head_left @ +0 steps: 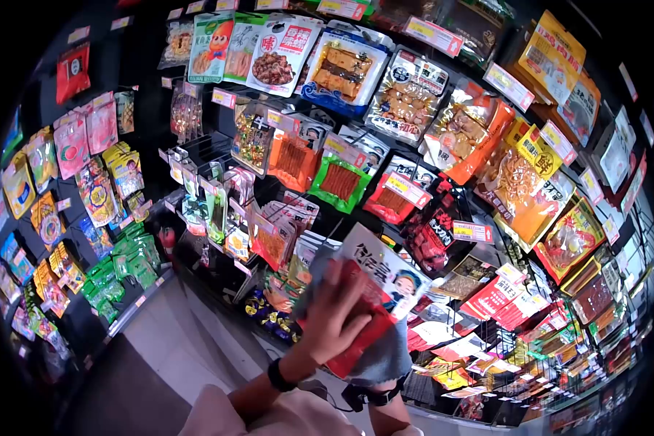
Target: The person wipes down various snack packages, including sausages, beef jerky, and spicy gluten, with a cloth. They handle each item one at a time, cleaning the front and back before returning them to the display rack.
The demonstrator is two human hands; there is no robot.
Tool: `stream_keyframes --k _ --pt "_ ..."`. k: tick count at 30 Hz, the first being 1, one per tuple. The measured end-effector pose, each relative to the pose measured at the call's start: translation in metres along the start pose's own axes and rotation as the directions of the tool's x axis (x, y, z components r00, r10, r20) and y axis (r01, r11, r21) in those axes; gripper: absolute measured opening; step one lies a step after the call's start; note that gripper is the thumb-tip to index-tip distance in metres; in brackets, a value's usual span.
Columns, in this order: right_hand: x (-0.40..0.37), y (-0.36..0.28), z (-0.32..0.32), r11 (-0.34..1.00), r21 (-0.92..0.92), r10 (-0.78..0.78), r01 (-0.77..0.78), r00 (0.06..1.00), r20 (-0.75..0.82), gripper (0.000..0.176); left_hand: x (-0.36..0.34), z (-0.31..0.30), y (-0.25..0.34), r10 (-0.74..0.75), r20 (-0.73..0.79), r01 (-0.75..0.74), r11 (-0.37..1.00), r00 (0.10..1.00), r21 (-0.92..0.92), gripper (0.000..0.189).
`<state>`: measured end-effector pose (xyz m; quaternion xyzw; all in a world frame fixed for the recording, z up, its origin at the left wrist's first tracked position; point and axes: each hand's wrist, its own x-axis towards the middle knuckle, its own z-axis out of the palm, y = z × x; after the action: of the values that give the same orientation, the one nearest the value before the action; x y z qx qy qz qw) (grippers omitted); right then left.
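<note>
A red and white food package (403, 294) is tilted in front of me at the lower middle. My left hand (330, 316), with a black band on its wrist, lies over the package's red front, its fingers stretched out and slightly blurred. Grey material (389, 352), a cloth or a glove, shows behind and below the package. My right forearm, also banded in black, reaches up to this grey material. The package and the grey material hide the fingers of my right hand.
Hooks of bagged snacks (341, 69) with price tags fill the rack ahead and curve round to the right. At the left, another rack holds pink, yellow and green packets (116, 272). A grey floor (171, 349) shows at the lower left.
</note>
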<state>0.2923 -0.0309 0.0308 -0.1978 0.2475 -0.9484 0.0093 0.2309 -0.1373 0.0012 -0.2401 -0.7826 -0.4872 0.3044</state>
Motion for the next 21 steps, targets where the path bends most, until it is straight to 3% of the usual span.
stream_keyframes --k 1,2,3,4,5,6,7,8,9,10,11,13,14,15,17,18,19,20,21 --pt "0.002 0.004 0.012 0.997 0.083 -0.018 0.008 0.991 0.129 0.053 -0.002 -0.001 -0.006 -0.038 0.024 0.039 0.999 0.999 -0.033 0.084" --pt "0.001 0.008 -0.002 0.977 -0.211 -0.053 -0.020 0.942 -0.333 0.054 -0.006 0.001 -0.011 -0.091 0.060 0.097 0.991 0.994 -0.097 0.084" --pt "-0.003 0.017 -0.047 0.978 -0.208 -0.049 -0.023 0.941 -0.334 0.054 -0.010 0.003 -0.014 -0.143 0.100 0.158 0.975 0.985 -0.158 0.084" --pt "-0.004 0.029 -0.092 0.738 -0.668 -0.183 -0.095 0.925 -0.334 0.051 -0.012 0.000 -0.014 -0.149 0.099 0.163 0.974 0.984 -0.155 0.084" --pt "-0.011 0.037 -0.138 0.294 -0.940 -0.298 -0.173 0.918 -0.262 0.049 -0.013 -0.002 -0.014 -0.190 0.112 0.209 0.958 0.975 -0.195 0.084" --pt "-0.004 0.037 -0.072 -0.311 -0.924 -0.385 -0.224 0.918 -0.093 0.040 -0.015 -0.005 -0.015 -0.230 0.130 0.255 0.938 0.964 -0.235 0.084" --pt "-0.003 0.015 -0.112 -0.370 -0.926 0.017 -0.067 0.997 -0.079 0.033 -0.016 -0.007 -0.015 -0.234 0.135 0.261 0.936 0.963 -0.235 0.084" --pt "-0.008 0.020 -0.096 0.344 -0.908 -0.096 -0.241 0.952 -0.289 0.033 -0.014 -0.010 -0.015 -0.212 0.062 0.220 0.951 0.975 -0.217 0.084" --pt "-0.012 0.025 -0.081 0.887 -0.416 -0.040 -0.201 0.864 -0.502 0.033 -0.013 -0.013 -0.016 -0.184 -0.013 0.178 0.964 0.983 -0.196 0.084" --pt "-0.014 0.021 -0.087 0.817 -0.543 -0.097 -0.195 0.881 -0.463 0.035 -0.019 -0.009 -0.027 -0.182 -0.104 0.160 0.969 0.978 -0.191 0.083" --pt "-0.011 0.016 -0.094 0.816 -0.546 -0.098 -0.192 0.884 -0.458 0.035 -0.021 -0.010 -0.031 -0.276 -0.094 0.233 0.918 0.957 -0.320 0.076" --pt "-0.008 0.009 -0.109 0.844 -0.510 -0.090 -0.168 0.892 -0.443 0.033 -0.029 -0.010 -0.050 -0.400 0.031 0.359 0.783 0.916 -0.507 0.066" --pt "-0.006 0.009 -0.126 0.769 -0.628 -0.196 -0.122 0.890 -0.412 0.030 -0.038 -0.007 -0.066 -0.422 0.142 0.416 0.681 0.896 -0.603 0.050" --pt "-0.005 0.009 -0.136 0.769 -0.628 -0.197 -0.120 0.890 -0.411 0.030 -0.040 -0.010 -0.064 -0.420 0.142 0.414 0.681 0.896 -0.603 0.050" --pt "-0.006 0.009 -0.155 0.404 -0.904 -0.367 -0.142 0.880 -0.303 0.026 -0.041 -0.017 -0.055 -0.414 0.505 0.652 0.442 0.757 -0.616 0.035" --pt "-0.008 0.013 -0.182 0.484 -0.873 -0.395 -0.059 0.876 -0.278 0.023 -0.045 -0.011 -0.051 -0.358 0.516 0.615 0.598 0.778 -0.514 0.028" --pt "-0.006 0.011 -0.169 0.481 -0.875 -0.400 -0.056 0.874 -0.276 0.023 -0.052 -0.003 -0.045 -0.151 0.295 0.281 0.837 0.944 -0.471 0.030" --pt "-0.010 0.008 -0.154 0.038 -0.994 -0.403 -0.105 0.908 -0.111 0.022 -0.057 0.003 -0.044 -0.280 0.411 0.483 0.672 0.868 -0.562 0.031" --pt "-0.013 0.006 -0.145 -0.413 -0.903 -0.330 -0.115 0.944 0.031 0.021 -0.062 0.008 -0.043 -0.371 0.539 0.654 0.456 0.756 -0.603 0.031"
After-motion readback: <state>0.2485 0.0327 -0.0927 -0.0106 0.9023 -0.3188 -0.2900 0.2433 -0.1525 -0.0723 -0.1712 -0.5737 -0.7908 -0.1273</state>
